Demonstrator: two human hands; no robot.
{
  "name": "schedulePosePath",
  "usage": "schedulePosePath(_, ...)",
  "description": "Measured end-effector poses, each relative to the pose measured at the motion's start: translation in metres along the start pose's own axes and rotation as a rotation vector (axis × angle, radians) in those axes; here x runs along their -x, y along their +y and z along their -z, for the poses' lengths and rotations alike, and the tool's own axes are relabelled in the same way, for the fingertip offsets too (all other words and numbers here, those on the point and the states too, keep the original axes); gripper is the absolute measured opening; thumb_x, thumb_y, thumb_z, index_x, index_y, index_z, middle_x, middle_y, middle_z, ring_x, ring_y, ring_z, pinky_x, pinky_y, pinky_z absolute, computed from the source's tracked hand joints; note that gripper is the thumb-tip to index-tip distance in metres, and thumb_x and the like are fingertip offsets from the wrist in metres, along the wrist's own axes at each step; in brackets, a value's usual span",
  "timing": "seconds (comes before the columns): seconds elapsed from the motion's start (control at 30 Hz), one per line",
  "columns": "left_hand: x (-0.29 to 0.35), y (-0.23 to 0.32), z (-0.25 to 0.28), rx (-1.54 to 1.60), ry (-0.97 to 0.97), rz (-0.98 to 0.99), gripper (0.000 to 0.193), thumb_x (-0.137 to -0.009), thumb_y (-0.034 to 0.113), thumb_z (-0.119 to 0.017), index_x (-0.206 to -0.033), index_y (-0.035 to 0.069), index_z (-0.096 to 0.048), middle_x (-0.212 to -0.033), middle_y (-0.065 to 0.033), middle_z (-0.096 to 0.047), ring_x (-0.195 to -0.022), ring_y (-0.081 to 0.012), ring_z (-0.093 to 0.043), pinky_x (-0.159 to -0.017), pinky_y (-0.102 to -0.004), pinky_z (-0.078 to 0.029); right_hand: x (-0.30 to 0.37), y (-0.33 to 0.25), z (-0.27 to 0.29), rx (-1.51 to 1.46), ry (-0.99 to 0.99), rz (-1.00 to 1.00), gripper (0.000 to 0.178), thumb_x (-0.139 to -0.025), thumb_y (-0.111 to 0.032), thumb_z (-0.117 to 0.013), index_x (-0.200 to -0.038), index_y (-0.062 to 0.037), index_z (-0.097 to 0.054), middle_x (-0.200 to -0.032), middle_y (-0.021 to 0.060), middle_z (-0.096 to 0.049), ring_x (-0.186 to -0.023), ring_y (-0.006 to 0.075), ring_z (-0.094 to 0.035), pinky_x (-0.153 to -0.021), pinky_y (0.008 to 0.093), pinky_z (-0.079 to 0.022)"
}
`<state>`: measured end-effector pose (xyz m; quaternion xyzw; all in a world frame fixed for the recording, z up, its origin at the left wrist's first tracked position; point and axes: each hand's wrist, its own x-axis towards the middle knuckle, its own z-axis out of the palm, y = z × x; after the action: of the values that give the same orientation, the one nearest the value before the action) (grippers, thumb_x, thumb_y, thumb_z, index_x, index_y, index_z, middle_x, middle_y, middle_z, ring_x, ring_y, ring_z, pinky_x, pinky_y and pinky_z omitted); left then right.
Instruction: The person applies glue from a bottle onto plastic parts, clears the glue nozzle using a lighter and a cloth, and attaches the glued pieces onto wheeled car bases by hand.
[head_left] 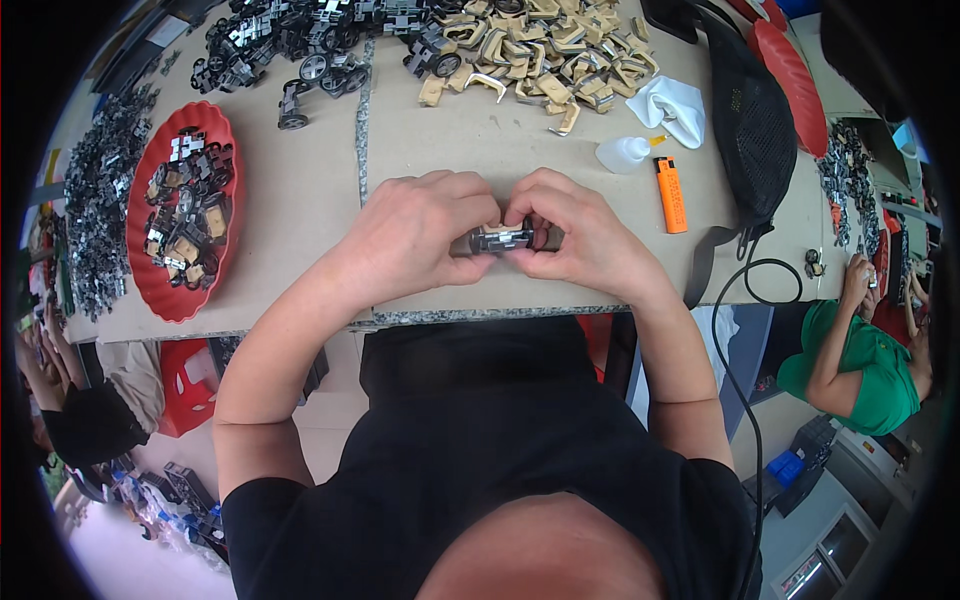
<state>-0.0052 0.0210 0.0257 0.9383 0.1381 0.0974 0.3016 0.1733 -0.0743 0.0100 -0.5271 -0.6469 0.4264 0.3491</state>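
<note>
Fingertips of both hands close on one small toy-car chassis (503,239), black and silver with a tan strip along its far side; the left hand (415,230) pinches its left end between thumb and bent forefinger, the right hand (582,232) grips the other end much the same way; the piece is near the front edge of the brown-covered workbench (440,130), though from my remote seat I cannot tell whether it is raised or rests there. I judge this a fitting step, so I would hold both thumbs level on the near side and press evenly; a push from one end alone could tilt the tan part; whether it sits home I cannot tell, since knuckles hide much. I would work clear of the dropper bottle (622,153) and orange lighter (672,195) to the right; the red scalloped tray (172,305) stands well apart on the left; loose tan pieces (550,50) lie beyond.
</note>
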Motion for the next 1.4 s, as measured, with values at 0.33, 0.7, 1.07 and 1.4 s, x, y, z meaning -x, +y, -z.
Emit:
schedulePosePath(0.33, 0.002, -0.003, -0.011, 0.076, 0.113, 0.008, 0.018, -0.06, 0.012, -0.064, -0.076, 0.006, -0.056, -0.078, -0.0019, -0.055, -0.071, -0.0216, -0.056, -0.058, -0.0333, -0.046, -0.002, 0.002, -0.002, -0.06, -0.005, -0.023, 0.02, -0.064, -0.001, -0.063, -0.082, -0.0015, -0.053, -0.084, 0.0022, -0.047, -0.064, 0.0084, -0.046, -0.056, 0.0207, -0.042)
schedulePosePath(0.7, 0.035, -0.003, 0.012, -0.009, 0.231, 0.152, 0.028, -0.066, 0.004, -0.065, -0.093, 0.003, -0.056, -0.09, -0.009, -0.059, -0.076, -0.0222, -0.057, -0.069, -0.0301, -0.046, 0.003, -0.007, -0.013, -0.12, 0.217, 0.045, 0.027, -0.066, -0.005, -0.067, -0.09, -0.0024, -0.054, -0.089, 0.005, -0.05, -0.065, 0.0113, -0.051, -0.058, 0.0221, -0.043)
schedulePosePath(1.07, 0.084, -0.044, 0.072, -0.746, 0.706, 0.47, 0.03, -0.07, 0.013, -0.065, -0.098, 0.007, -0.058, -0.099, -0.0095, -0.056, -0.094, -0.0244, -0.051, -0.079, -0.0334, -0.04, 0.048, 0.017, 0.018, -0.177, 0.943, 0.016, 0.02, -0.077, 0.001, -0.059, -0.093, 0.002, -0.049, -0.081, 0.0014, -0.049, -0.066, 0.004, -0.046, -0.059, 0.0167, -0.038)
schedulePosePath(1.4, -0.027, -0.07, 0.006, -0.21, 0.403, 0.191, 0.019, -0.072, 0.004, -0.061, -0.091, 0.002, -0.056, -0.092, -0.0108, -0.055, -0.085, -0.0259, -0.055, -0.074, -0.0321, -0.044, 0.023, 0.032, 0.02, 0.048, 0.829, -0.133, 0.034, -0.074, -0.004, -0.063, -0.101, 0.0015, -0.043, -0.095, 0.0111, -0.053, -0.089, 0.0164, -0.052, -0.081, 0.0273, -0.04)
